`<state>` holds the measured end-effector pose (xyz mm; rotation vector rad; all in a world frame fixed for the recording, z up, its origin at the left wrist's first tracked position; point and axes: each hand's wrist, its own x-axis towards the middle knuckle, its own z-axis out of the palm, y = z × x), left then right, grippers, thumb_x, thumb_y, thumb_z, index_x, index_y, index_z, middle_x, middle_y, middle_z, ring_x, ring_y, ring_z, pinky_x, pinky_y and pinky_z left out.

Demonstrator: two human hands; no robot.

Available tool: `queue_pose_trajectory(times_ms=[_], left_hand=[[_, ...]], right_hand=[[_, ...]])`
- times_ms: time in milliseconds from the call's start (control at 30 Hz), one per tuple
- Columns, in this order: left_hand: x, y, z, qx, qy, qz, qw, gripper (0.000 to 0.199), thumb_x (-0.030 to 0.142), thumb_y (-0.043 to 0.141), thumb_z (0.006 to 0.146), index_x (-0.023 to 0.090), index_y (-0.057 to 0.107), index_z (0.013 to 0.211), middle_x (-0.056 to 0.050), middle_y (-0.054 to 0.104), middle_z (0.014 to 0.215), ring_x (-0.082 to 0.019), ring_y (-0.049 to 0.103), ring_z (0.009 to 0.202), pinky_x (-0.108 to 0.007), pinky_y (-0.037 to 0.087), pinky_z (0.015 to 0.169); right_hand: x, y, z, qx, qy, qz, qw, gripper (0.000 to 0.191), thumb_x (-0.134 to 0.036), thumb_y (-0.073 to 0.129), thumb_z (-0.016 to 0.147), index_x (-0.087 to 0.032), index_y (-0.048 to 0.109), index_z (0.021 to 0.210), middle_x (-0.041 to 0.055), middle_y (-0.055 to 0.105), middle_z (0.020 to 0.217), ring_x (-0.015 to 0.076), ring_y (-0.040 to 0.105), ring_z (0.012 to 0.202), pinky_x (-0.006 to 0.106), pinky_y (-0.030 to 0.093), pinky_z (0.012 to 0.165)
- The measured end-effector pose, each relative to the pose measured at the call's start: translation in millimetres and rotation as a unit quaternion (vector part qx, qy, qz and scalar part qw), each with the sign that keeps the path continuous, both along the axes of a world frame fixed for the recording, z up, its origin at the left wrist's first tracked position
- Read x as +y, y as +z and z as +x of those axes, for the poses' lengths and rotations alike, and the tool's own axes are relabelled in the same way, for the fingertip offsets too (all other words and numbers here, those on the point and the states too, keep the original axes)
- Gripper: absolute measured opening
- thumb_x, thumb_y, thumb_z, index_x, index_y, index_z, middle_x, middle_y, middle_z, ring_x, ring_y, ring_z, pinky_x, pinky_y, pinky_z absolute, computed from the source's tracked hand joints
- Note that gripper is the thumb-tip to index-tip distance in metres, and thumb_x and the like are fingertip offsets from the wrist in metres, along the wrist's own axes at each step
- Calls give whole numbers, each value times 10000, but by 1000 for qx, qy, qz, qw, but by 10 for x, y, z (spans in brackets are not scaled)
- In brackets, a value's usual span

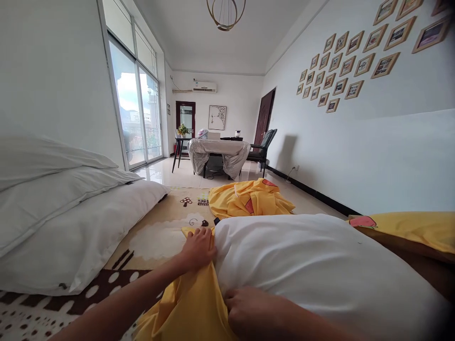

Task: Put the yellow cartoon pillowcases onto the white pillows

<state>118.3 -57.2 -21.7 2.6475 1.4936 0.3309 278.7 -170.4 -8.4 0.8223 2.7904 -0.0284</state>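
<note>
A plump white pillow (302, 255) lies in front of me, its left end against the opening of a yellow pillowcase (192, 303). At the far corner of that opening, my left hand (199, 247) is closed on the pillowcase's edge beside the pillow. Lower down, my right hand (249, 308) has its fingers curled at the pillow's near left end, next to the cloth. Its fingertips are partly hidden, and it seems to grip the pillow. How far the pillow sits inside the case cannot be made out.
White pillows (88, 227) are stacked at the left on a patterned rug (152, 237). Crumpled yellow cloth (252, 199) lies ahead, and a yellow-covered pillow (412, 232) is at the right. Farther back are a covered table (220, 147) and a black chair (261, 150).
</note>
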Motion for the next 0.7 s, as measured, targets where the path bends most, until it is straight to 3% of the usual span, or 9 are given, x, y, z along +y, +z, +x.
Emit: queue_pose_trajectory(times_ms=[100,167,200,233,267,333,400,567,700], left_hand=[[-26,-148,229,33,9,-2,999,328,273,448,811,128,501,1101,-187,567,1167,-337,532,1083,-515,400,903],[-34,-188,294,47,7,1,999,359,236,433,815,124,483,1152,-194,551,1189,-338,522,1103,-522,395,910],[-37,-194,299,52,7,4,999,368,210,420,815,124,476,1168,-196,545,1197,-339,517,1110,-525,396,909],[-41,-195,289,56,7,5,998,376,182,413,807,125,473,1174,-193,541,1203,-336,517,1110,-525,402,905],[-48,-194,269,59,6,7,998,385,154,411,793,127,476,1172,-189,539,1207,-332,519,1107,-520,409,901],[-69,-194,216,63,4,9,998,394,115,417,764,130,488,1151,-178,544,1201,-322,527,1093,-506,425,893],[-92,-201,165,65,4,9,998,392,101,428,752,138,494,1137,-166,550,1195,-314,533,1088,-497,435,892],[-46,-191,116,51,23,-7,998,394,131,492,771,146,484,1164,-160,570,1195,-313,556,1093,-483,475,856],[129,-97,122,26,45,-14,999,272,201,536,855,150,532,1123,-113,614,1124,-248,606,1005,-400,515,804]], right_hand=[[320,451,-30,-66,50,-182,980,152,-241,630,786,-236,752,875,-8,745,810,157,678,673,229,520,623],[657,804,48,26,1,-244,969,285,-240,661,787,-238,706,1069,-28,739,943,117,687,790,169,505,712],[840,949,115,72,-60,-192,977,290,-230,639,807,-258,696,1090,-37,731,977,111,683,850,165,495,764],[1017,1051,194,117,-142,-93,979,307,-257,633,818,-286,680,1120,-37,718,1033,119,671,919,182,486,823],[1178,1103,277,136,-189,-31,972,367,-267,621,826,-253,641,1192,22,683,1141,166,640,1028,250,471,900],[1418,1048,422,135,-247,34,959,510,-330,672,784,-205,586,1271,131,611,1255,276,570,1153,415,426,978],[1533,833,508,110,-268,47,956,609,-436,704,742,-208,569,1290,156,615,1241,314,578,1135,481,431,950],[1489,286,522,76,-254,55,963,522,-500,577,838,-287,537,1313,87,637,1225,250,621,1065,414,458,898],[1317,234,488,72,-226,84,968,536,-456,576,845,-241,522,1333,107,667,1160,264,630,1021,372,464,854]])
